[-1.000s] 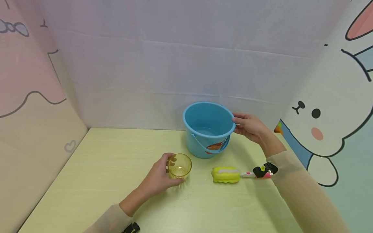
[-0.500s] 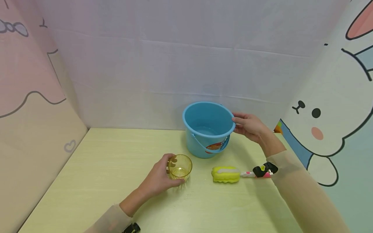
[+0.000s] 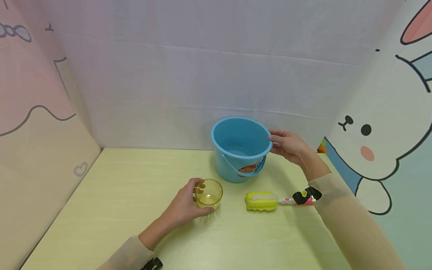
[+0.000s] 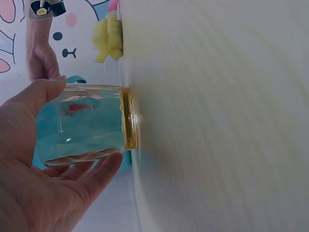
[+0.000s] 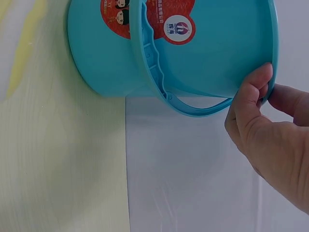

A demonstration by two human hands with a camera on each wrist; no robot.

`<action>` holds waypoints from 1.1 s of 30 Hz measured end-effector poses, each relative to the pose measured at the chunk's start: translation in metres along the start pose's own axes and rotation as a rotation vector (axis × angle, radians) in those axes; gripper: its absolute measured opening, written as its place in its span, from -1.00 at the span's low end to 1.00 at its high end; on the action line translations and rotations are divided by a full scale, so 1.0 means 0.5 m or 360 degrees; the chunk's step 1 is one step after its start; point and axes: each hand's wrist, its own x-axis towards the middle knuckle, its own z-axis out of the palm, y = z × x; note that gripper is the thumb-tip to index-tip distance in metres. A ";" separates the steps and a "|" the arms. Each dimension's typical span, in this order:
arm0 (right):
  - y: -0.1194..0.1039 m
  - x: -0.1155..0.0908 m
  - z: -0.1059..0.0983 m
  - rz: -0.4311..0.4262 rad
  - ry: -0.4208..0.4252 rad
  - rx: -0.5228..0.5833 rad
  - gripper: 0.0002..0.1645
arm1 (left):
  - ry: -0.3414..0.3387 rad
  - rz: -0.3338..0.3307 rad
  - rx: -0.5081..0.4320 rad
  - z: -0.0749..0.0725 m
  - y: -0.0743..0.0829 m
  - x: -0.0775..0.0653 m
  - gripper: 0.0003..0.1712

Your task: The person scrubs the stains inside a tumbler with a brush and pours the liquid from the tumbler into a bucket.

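Note:
An amber see-through glass (image 3: pixel 208 195) stands upright on the table, and my left hand (image 3: pixel 185 204) grips it from the left, thumb in front and fingers behind. In the left wrist view the glass (image 4: pixel 91 125) shows its base at the tabletop. Behind it, to the right, is a blue plastic bucket (image 3: pixel 233 165) with a red label and its handle hanging down at the front. My right hand (image 3: pixel 288 148) pinches the bucket's rim on the right side; the right wrist view shows thumb and fingers on either side of that rim (image 5: pixel 274 43).
A yellow sponge brush (image 3: pixel 261 201) with a white and pink handle lies in front of the bucket, its end hidden under my right wrist. The pale wooden table (image 3: pixel 135 176) ends at a white cloth backdrop (image 3: pixel 152 93). Printed cartoon panels stand on both sides.
The left hand and glass have shifted very slightly to the right since the first frame. Otherwise both hands, the bucket and the brush stay as they were.

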 end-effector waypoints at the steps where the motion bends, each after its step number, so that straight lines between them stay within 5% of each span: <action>1: 0.000 0.001 0.000 0.0000 -0.0002 -0.0001 -0.32 | 0.0000 -0.0005 0.0002 -0.001 0.000 0.000 0.06; 21: 0.000 -0.001 0.000 -0.0024 -0.0028 -0.0017 -0.31 | -0.0026 -0.0049 0.0015 -0.002 0.004 0.001 0.11; 33: 0.008 -0.018 -0.011 -0.0054 -0.0033 -0.0058 -0.28 | -0.0040 -0.0068 -0.0007 -0.012 0.005 -0.003 0.30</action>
